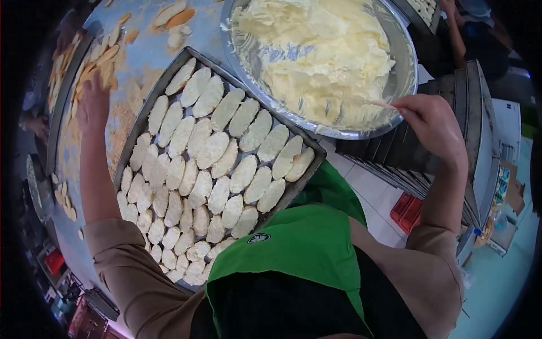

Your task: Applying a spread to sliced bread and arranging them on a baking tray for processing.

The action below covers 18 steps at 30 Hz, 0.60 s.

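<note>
Over a heap of plain bread slices [108, 55] on the left, my left hand [94, 99] reaches down with its fingertips at the slices. Whether it grips one is hidden. My right hand [434, 123] pinches the thin handle of a spreading utensil [383, 104], its far end in the pale yellow cream [322, 80]. The cream fills a wide metal bowl [408, 80], smeared along its wall. Between my arms lies a metal baking tray [169, 76] with rows of oval bread slices [214, 150], their tops coated in a pale spread.
Crumbs cover part of the metal table [148, 46]. A second tray edge [63, 97] stands beyond the loose slices, with another person's hand [38, 126] past it. Stacked baking trays [459, 106] rise at the right, above a red crate [405, 212] on the tiled floor.
</note>
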### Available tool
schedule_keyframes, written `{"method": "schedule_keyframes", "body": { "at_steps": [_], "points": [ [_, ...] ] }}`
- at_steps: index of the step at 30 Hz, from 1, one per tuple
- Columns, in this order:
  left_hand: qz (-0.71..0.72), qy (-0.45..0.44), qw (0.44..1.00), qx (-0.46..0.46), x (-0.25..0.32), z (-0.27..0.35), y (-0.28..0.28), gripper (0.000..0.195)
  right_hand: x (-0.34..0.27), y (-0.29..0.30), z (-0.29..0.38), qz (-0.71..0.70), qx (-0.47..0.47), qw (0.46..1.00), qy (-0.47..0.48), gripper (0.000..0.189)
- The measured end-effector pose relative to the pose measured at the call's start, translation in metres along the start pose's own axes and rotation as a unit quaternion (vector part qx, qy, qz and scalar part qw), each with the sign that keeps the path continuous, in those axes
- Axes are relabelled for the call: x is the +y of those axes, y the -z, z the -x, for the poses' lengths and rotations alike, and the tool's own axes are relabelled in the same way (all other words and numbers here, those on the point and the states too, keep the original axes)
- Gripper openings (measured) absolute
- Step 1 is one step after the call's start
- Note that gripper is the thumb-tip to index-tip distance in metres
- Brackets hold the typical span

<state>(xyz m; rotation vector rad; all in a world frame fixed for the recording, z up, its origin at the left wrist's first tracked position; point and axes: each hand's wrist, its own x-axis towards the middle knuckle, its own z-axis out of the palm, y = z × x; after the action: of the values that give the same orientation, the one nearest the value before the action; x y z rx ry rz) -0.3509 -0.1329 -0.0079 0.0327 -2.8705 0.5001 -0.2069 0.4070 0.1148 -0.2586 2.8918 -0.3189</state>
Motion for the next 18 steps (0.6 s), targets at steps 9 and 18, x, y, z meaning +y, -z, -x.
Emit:
{"method": "schedule_keyframes", "body": {
  "at_steps": [9,18],
  "points": [
    [-0.035,-0.025,0.998,-0.046,0.010,-0.007,-0.013,0.038,-0.019,-0.018,-0.024,0.123,-0.121,0.983,0.063,0.011],
    [0.810,0.203,0.545,-0.070,0.022,0.017,0.011,0.041,0.004,-0.014,-0.013,-0.447,-0.098,0.880,-0.130,0.017]
  ]
}}
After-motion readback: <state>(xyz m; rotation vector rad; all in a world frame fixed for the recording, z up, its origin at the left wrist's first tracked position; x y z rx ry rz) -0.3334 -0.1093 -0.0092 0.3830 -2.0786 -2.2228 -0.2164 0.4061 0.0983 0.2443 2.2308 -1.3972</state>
